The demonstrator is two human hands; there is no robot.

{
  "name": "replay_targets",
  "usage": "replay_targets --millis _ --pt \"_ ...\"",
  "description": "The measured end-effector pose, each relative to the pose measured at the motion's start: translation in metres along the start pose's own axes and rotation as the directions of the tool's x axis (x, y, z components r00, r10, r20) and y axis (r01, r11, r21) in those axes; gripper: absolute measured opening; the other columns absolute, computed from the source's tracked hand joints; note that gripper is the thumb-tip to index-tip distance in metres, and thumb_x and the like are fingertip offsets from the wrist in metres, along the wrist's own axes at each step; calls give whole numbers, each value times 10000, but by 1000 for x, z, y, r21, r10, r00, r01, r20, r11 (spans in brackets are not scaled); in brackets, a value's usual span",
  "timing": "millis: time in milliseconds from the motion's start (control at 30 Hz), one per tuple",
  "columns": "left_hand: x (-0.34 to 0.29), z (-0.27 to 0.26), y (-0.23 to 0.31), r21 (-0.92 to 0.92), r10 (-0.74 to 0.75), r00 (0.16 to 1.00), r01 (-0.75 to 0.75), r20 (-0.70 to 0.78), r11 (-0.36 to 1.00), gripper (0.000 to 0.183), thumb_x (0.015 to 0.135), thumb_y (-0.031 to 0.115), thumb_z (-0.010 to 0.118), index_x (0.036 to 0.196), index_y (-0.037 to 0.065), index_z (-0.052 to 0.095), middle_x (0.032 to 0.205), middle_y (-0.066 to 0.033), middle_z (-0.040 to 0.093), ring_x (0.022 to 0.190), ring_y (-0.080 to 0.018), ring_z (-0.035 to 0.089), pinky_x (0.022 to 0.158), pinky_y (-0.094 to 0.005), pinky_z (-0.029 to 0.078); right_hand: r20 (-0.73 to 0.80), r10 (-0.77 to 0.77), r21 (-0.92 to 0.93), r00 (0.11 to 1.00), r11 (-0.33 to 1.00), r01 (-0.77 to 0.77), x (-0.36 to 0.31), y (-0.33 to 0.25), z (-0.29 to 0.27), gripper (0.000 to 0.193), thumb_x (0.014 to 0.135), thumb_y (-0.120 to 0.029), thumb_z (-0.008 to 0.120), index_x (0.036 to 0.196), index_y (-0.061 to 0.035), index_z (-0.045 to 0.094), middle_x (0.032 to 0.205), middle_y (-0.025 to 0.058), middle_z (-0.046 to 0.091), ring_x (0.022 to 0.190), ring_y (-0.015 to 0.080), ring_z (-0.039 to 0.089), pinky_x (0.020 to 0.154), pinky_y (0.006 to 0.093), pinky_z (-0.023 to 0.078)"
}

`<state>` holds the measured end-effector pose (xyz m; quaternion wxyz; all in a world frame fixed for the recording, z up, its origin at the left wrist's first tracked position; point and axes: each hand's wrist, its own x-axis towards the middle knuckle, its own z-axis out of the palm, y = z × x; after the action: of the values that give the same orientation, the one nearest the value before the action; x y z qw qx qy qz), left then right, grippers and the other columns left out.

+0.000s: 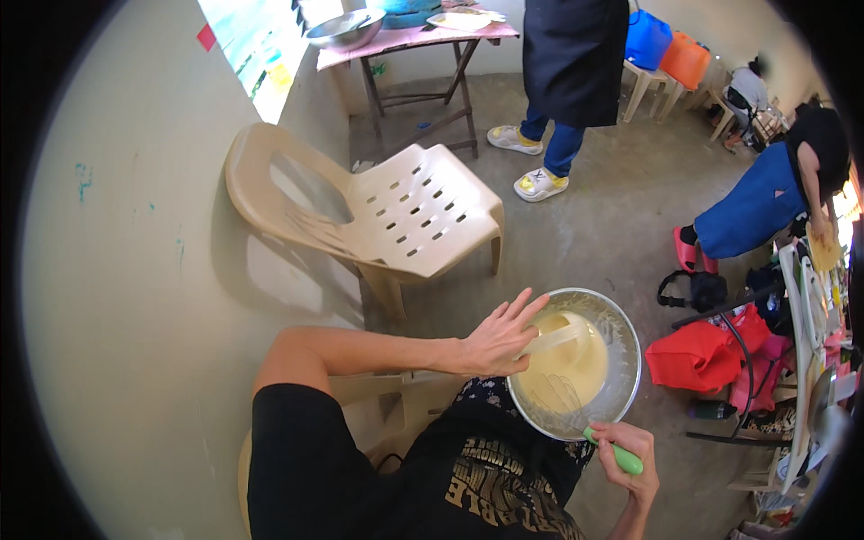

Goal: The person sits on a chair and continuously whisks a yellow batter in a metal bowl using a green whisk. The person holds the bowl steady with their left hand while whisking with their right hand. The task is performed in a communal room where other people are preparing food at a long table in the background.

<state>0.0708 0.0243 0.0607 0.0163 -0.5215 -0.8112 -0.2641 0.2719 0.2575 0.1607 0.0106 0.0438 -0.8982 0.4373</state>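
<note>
A metal mixing bowl rests at my lap, tilted slightly, with pale yellow batter inside and smears of it up the wall. My right hand grips the green handle of a whisk, whose wire loops dip into the batter. Over the bowl's left rim, my left hand holds a pale translucent utensil between thumb and fingers, with some fingers stretched out. That utensil's far end reaches into the batter, and its exact kind is unclear.
A beige plastic chair stands ahead, left. Beyond it, a folding table bears a metal basin. Someone in a dark apron stands nearby. At right, another person in a blue apron bends over a cluttered table; red bags lie beside it.
</note>
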Motion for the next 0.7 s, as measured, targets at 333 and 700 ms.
replay_targets --millis 333,700 --pt "-6 21 -5 9 62 994 -63 88 998 324 851 163 555 908 -154 525 1362 -366 298 1285 -533 310 1005 -443 427 25 -19 -54 999 998 21 7 -11 3 105 724 16 599 804 34 665 849 186 693 764 293 689 706 343 532" --pt "2 8 -16 113 221 935 -261 278 959 310 881 153 537 897 -155 500 1223 -368 394 1190 -541 378 1075 -513 322 -75 -149 -143 986 980 138 2 -13 8 123 716 42 613 833 32 650 916 176 687 702 291 658 666 342 528"
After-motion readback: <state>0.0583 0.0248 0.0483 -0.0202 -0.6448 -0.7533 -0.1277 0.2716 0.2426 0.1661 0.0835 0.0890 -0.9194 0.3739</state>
